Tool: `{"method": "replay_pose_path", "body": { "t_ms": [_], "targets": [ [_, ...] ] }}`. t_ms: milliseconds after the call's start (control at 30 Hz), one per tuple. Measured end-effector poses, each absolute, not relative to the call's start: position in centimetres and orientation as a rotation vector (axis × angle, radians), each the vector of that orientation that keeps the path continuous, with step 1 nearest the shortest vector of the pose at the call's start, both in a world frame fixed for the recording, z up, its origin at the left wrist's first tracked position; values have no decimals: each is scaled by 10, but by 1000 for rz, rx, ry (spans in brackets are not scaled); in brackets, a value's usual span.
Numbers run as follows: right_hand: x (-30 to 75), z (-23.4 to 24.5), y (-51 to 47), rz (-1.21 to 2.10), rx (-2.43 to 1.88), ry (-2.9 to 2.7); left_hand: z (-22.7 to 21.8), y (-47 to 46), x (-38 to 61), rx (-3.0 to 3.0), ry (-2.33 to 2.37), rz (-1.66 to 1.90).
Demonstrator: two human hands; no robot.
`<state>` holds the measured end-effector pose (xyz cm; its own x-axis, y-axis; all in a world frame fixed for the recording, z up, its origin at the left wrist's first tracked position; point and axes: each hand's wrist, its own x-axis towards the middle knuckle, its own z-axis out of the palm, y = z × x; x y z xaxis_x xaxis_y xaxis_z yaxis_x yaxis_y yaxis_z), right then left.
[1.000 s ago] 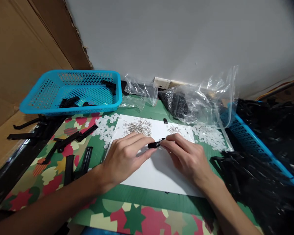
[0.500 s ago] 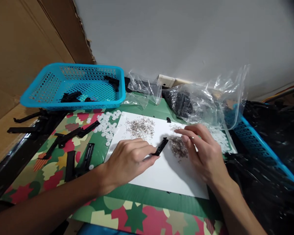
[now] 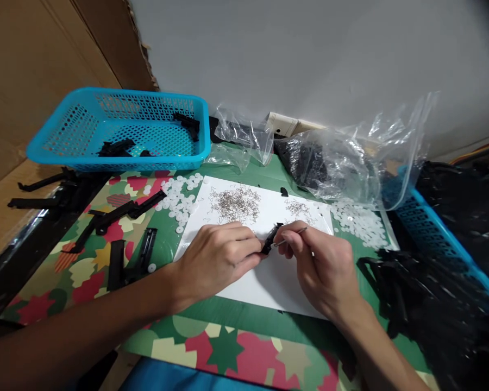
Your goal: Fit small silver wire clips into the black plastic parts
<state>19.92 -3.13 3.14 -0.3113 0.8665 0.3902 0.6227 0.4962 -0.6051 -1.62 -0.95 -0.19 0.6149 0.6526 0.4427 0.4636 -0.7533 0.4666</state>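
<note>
the left hand (image 3: 224,252) has its grip pinching a black plastic part (image 3: 270,240) over the white sheet (image 3: 264,288); the right hand (image 3: 324,263) pinches a thin metal rod (image 3: 303,231), one end just beside that part.

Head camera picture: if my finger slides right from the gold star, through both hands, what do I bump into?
Loose black parts, left hand, held black part, right hand, heap of black parts.

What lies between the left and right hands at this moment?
In the head view: a slim black part, held by the left hand, and the end of a thin metal rod, held by the right hand.
</note>
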Motion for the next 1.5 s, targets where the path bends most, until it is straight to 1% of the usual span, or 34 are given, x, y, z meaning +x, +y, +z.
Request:
{"method": "replay_pose_path", "body": {
  "t_ms": [133,400,667,1133,1233,1367,1433,1500],
  "targets": [
    [196,31,-30,394,-1191,-2098,0,-9,-15,2551,892,891],
    [195,30,-31,394,-1132,-2147,0,-10,-16,2568,889,913],
    [194,32,-31,466,-1150,-2148,0,-12,-14,2525,911,926],
    [196,23,-33,485,-1117,-2099,-2,-12,-15,2527,899,918],
    [200,25,-34,473,-1113,-1912,-2,-12,-15,2474,888,1001],
    [211,37,-26,318,-1220,-1579,6,-9,-15,2388,899,1252],
    [216,41,-20,329,-1309,-1575,12,-5,-16,2296,1013,1353],
    [219,42,-15,402,-1402,-1727,17,1,-18,2100,1181,1413]
  ]
}}
